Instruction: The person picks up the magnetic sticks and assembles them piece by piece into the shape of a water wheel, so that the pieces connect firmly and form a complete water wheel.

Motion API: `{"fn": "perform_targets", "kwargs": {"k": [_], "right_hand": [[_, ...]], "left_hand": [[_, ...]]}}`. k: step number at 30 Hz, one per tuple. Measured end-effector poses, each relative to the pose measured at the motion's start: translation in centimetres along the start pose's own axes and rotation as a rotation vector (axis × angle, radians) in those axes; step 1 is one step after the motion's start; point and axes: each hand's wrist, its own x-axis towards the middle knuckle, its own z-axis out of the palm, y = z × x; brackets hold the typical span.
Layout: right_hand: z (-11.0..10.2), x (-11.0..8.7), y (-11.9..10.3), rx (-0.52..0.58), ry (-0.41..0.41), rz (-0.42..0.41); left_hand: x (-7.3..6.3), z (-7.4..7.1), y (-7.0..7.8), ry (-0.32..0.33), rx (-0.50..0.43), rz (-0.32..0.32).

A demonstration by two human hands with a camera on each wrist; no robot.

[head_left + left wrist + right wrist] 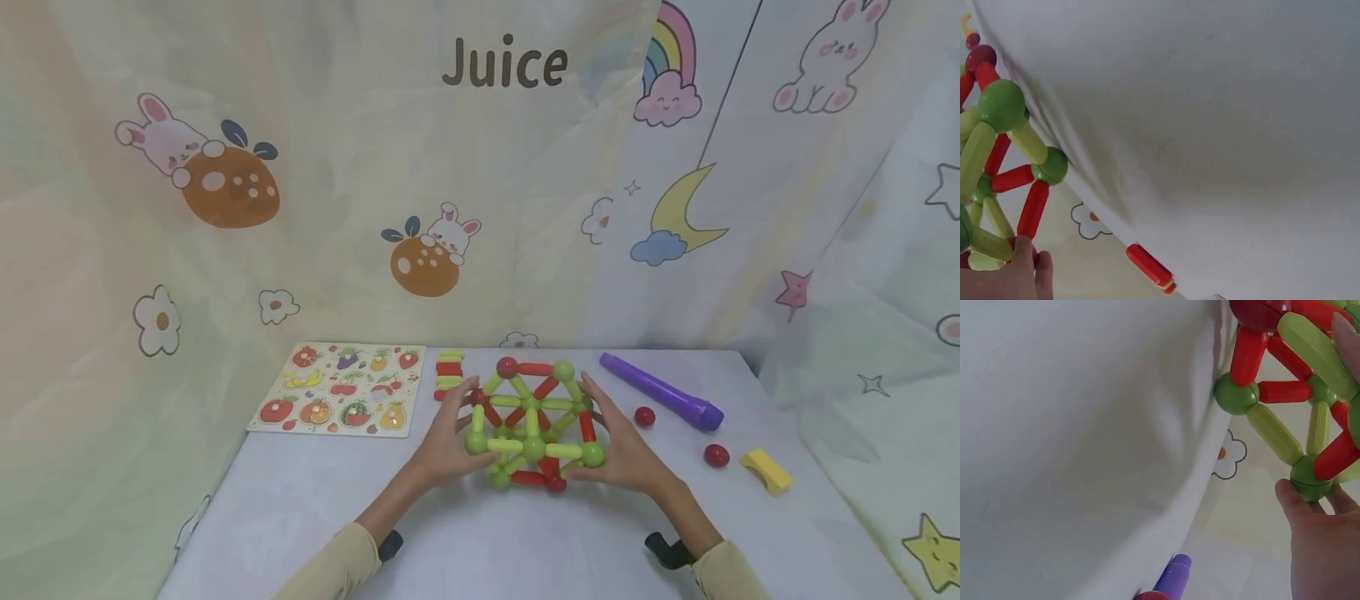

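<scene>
A ball-and-stick construction (534,448) of red and green balls joined by red and yellow-green rods is in front of me, over the near middle of the table. My left hand (442,447) grips its left side, fingers at a red ball near the upper corner and thumb by the lower front. On the opposite side my right hand (624,450) holds it, fingers behind the upper right corner and thumb low in front. In the left wrist view, fingertips (1024,250) reach a red rod's end. The right wrist view has fingertips (1291,494) against a green ball (1311,478).
On the white-covered table (300,517), a fruit picture board (341,408) lies back left, beside a stack of red and yellow-green rods (449,368). To the right are a purple stick (663,392), two red balls (716,455) and a yellow arched block (767,472). A printed curtain (337,275) hangs behind.
</scene>
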Motion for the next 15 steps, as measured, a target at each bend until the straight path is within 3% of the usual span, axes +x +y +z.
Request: {"fn": "perform_targets", "kwargs": {"k": [4, 9, 15], "right_hand": [[0.1, -0.2, 0.1, -0.037, -0.007, -0.012], [0.0, -0.3, 0.2, -0.044, -0.024, -0.006], [-1.4, -1.3, -0.5, -0.054, -0.070, 0.112]], "left_hand": [[-0.3, 0.2, 0.2, -0.008, 0.075, 0.030], [-0.5, 0.3, 0.4, -0.007, 0.098, 0.052], [-0.9, -0.8, 0.4, -0.028, 0.142, 0.039]]}}
